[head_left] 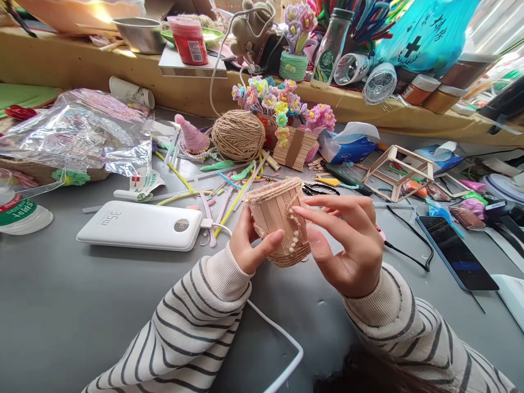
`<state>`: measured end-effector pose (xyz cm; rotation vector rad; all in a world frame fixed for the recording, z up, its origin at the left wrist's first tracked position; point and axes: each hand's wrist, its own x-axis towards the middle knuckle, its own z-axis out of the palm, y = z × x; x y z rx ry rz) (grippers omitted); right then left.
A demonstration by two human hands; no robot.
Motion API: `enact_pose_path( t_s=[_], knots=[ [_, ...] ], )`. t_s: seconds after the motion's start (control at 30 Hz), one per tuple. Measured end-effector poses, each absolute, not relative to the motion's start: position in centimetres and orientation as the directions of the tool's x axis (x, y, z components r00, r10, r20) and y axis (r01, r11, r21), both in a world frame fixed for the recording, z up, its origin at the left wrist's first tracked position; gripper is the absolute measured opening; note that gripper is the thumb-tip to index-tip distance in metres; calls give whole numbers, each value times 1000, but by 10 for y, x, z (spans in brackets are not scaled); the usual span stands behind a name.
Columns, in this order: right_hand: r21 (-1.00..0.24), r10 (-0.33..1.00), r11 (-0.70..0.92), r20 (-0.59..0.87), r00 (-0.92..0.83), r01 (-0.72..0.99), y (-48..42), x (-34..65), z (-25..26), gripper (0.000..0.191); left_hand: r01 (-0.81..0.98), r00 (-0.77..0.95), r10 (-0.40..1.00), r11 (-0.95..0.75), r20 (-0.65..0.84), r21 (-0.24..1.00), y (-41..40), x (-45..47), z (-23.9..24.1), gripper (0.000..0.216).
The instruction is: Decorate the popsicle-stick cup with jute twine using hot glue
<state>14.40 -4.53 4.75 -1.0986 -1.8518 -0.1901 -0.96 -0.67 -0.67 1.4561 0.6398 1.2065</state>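
Note:
A small cup of wooden sticks [275, 213], wound with twine at the rim and base and trimmed with a string of white beads, is held above the grey table [61, 305]. My left hand [250, 246] grips its left side, thumb pressed on the front. My right hand [347, 245] touches its right side with the fingers partly stretched over the bead string. Both sleeves are striped.
A white power bank [139, 225] with its cable lies to the left. Behind are a ball of twine [238, 135], pipe-cleaner flowers [278, 103], scissors [321, 189], a wooden stick frame [399, 170], a phone [456, 252] at right, and a plastic bag [77, 131] at left.

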Motion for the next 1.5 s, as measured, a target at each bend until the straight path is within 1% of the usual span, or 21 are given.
enact_pose_path(
  t_s=[0.1,0.17,0.27,0.37,0.5,0.67,1.0,1.2,1.33,1.43,1.5],
  knots=[
    [-442,691,539,718,-77,717,-47,143,48,23,-182,334,893,-253,302,950,-7,-11,-6,64],
    [-506,726,511,687,-34,695,-47,143,48,22,-153,343,898,-236,275,960,-8,-13,-5,66],
    [-564,751,494,661,3,662,-46,143,48,21,-137,352,900,-221,256,965,-8,-13,-4,68],
    [-588,764,493,645,4,641,-45,144,47,21,-147,353,903,-205,245,968,-9,-11,-3,67],
    [-586,763,503,646,-8,635,-46,143,48,22,-157,339,915,-175,219,972,-10,-9,-1,69],
    [-578,760,507,650,-16,639,-47,143,49,22,-154,366,899,-196,240,968,-9,-10,0,69],
    [-566,742,526,670,-17,635,-46,143,48,18,-159,329,919,-176,220,972,-10,-9,0,69],
    [-549,735,530,678,-27,646,-46,143,47,16,-142,371,896,-206,245,968,-9,-11,0,67],
    [-536,730,527,682,-29,659,-45,143,46,16,-158,330,917,-180,224,971,-11,-9,0,68],
    [-492,701,533,713,-33,688,-44,143,46,16,-165,327,919,-173,219,971,-11,-9,0,68],
    [-419,656,545,752,-58,727,-44,144,46,17,-159,353,905,-192,238,968,-10,-10,-1,67]
  ],
)
